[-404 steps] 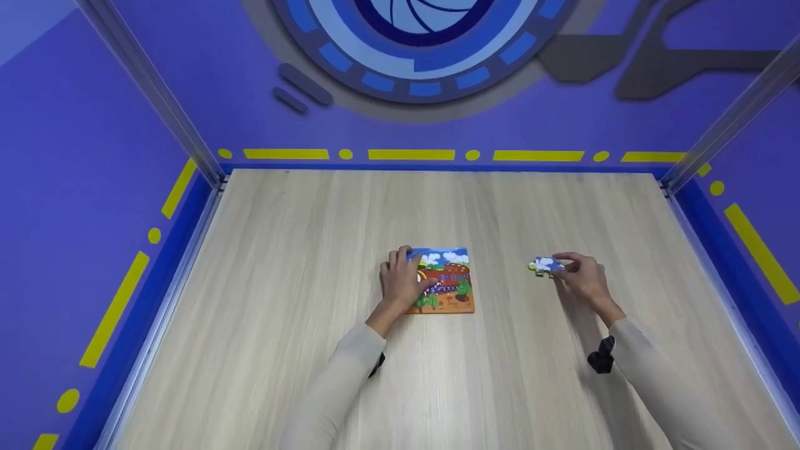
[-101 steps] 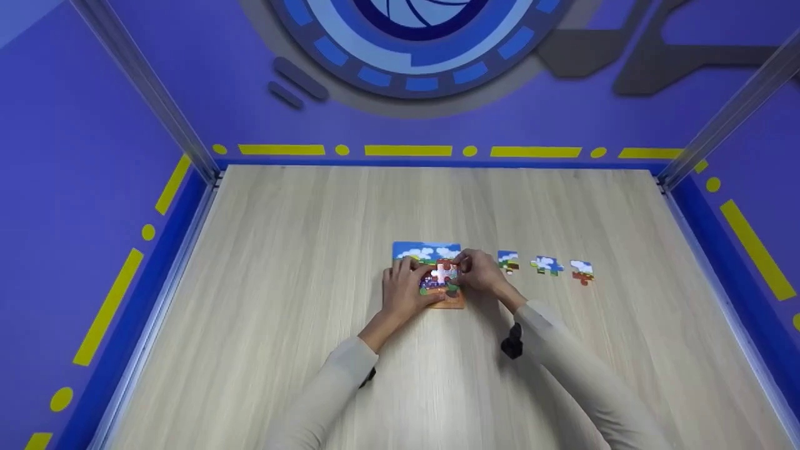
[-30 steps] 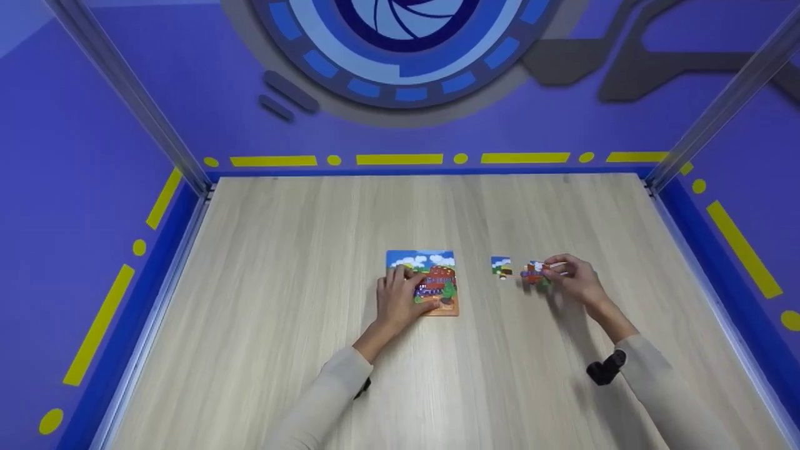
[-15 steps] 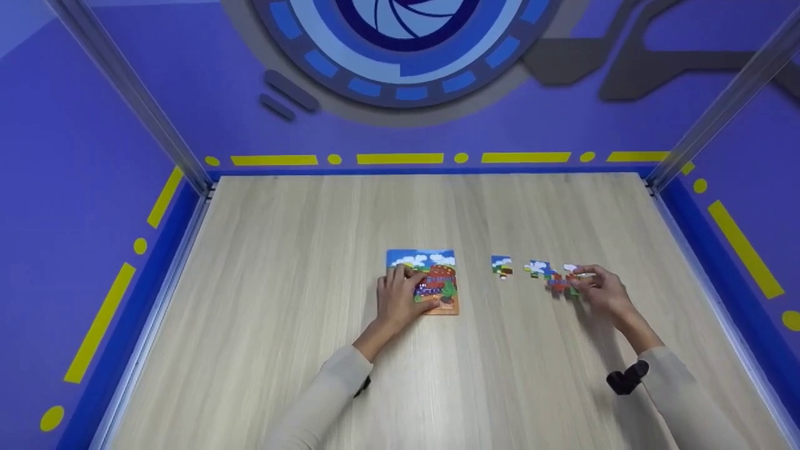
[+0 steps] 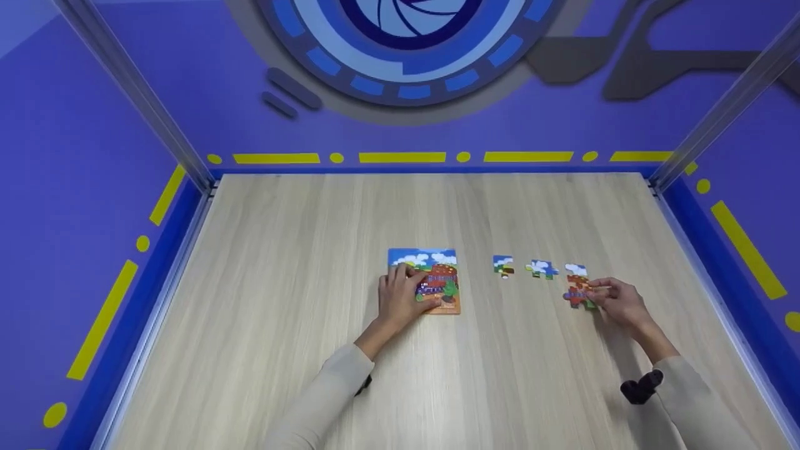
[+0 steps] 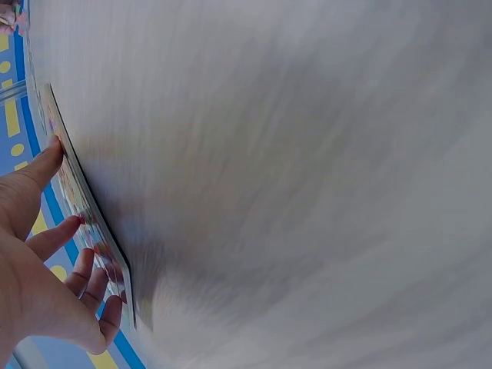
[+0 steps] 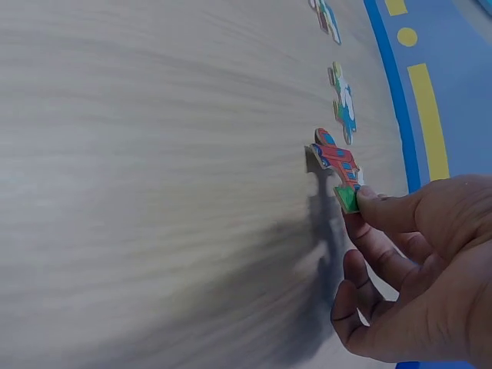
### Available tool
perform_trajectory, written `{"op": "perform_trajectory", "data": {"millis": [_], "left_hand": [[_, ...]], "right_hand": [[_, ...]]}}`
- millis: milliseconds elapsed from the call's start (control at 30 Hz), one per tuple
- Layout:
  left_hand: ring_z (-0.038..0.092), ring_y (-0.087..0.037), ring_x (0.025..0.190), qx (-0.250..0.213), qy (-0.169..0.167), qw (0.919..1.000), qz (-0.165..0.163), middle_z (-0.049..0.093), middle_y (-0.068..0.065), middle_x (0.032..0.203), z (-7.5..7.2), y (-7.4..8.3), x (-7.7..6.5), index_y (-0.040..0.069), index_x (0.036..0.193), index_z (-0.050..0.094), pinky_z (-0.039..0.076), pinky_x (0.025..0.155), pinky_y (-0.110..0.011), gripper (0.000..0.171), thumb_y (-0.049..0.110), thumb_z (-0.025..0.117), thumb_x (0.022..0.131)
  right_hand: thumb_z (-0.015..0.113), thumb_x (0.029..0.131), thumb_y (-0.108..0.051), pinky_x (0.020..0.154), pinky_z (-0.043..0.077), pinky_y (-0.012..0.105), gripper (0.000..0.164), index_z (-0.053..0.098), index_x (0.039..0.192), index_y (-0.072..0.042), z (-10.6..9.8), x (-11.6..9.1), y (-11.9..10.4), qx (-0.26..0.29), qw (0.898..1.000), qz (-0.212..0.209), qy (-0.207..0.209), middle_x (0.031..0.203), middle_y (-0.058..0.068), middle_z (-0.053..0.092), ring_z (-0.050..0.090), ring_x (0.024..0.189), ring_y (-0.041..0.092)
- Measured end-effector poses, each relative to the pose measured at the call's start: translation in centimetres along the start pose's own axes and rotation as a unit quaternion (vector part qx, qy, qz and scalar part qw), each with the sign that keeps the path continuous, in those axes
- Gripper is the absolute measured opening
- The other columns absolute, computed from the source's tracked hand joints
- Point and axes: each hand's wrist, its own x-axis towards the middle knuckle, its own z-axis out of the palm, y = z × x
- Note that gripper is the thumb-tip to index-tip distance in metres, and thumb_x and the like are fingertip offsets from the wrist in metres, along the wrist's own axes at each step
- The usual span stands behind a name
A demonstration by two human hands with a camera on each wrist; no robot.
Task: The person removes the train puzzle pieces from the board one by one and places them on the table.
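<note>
One left hand (image 5: 398,297), fingers spread and gripping nothing, rests on one rectangular printed picture board (image 5: 444,279). On the pale wood-grain tabletop (image 5: 300,262): one cloud-and-field jigsaw piece (image 5: 503,264); one wider blue-and-white jigsaw piece (image 5: 541,268); one cloud-topped jigsaw piece (image 5: 575,269). Just beside it, one red-and-green jigsaw piece (image 5: 576,293), pinched by one right hand (image 5: 622,304), thumb against forefinger.

Over the last few seconds the right hand (image 5: 620,303) left the puzzle (image 5: 447,275), passed the middle cloud piece (image 5: 542,269) and brought a red piece (image 5: 576,295) to the near side of the rightmost cloud piece (image 5: 575,270). Three cloud pieces (image 5: 503,265) had come to lie on the counter (image 5: 312,250) — earliest on, one showed, held aloft.
</note>
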Motion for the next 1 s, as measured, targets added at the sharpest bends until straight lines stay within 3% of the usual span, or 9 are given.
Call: {"op": "perform_trajectory", "data": {"millis": [200,367,500,767,1000], "left_hand": [[0.05,-0.025,0.108,-0.001,-0.006,1.0,-0.005,0.058,-0.009,0.117,-0.1,0.0,-0.1,0.016,0.129,0.071,0.039,0.089,-0.045,0.065,0.053,0.084,0.077],[0.049,-0.025,0.109,0.004,-0.004,1.0,-0.002,0.058,-0.008,0.118,-0.2,0.1,0.2,0.017,0.129,0.071,0.038,0.089,-0.045,0.065,0.055,0.083,0.077],[0.048,-0.025,0.107,0.008,-0.004,1.0,-0.001,0.058,-0.008,0.117,-0.1,0.1,0.2,0.017,0.13,0.071,0.038,0.088,-0.044,0.066,0.055,0.083,0.077],[0.048,-0.024,0.107,0.011,-0.006,0.9999,-0.008,0.057,-0.007,0.116,-0.1,0.2,0.0,0.018,0.13,0.071,0.038,0.088,-0.043,0.065,0.055,0.083,0.077],[0.048,-0.025,0.108,-0.002,-0.013,0.9999,-0.01,0.057,-0.008,0.117,-0.2,0.2,0.0,0.017,0.13,0.07,0.037,0.09,-0.045,0.064,0.054,0.082,0.079]], "right_hand": [[0.063,0.101,-0.015,0.066,0.04,0.023,0.038,0.057,0.132,0.007,0.3,-0.1,0.5,-0.014,1.0,0.018,0.018,0.102,0.001,0.074,0.053,0.082,0.008],[0.066,0.1,-0.019,0.061,0.039,0.025,0.036,0.063,0.128,0.004,0.6,-0.2,0.6,-0.057,0.997,-0.004,0.048,0.109,0.023,0.074,0.051,0.075,0.01],[0.066,0.1,-0.018,0.059,0.039,0.025,0.033,0.065,0.125,0.004,0.8,-0.4,0.6,-0.083,0.994,-0.028,0.064,0.112,0.029,0.072,0.051,0.073,0.012],[0.068,0.097,-0.014,0.057,0.039,0.026,0.024,0.071,0.114,0.003,1.4,-0.5,0.8,-0.122,0.985,-0.062,0.106,0.1,0.027,0.075,0.054,0.066,0.01],[0.071,0.096,-0.023,0.063,0.039,0.024,0.036,0.069,0.119,0.005,1.0,-0.6,0.9,-0.118,0.989,-0.053,0.075,0.1,0.024,0.074,0.053,0.072,0.009]]}}
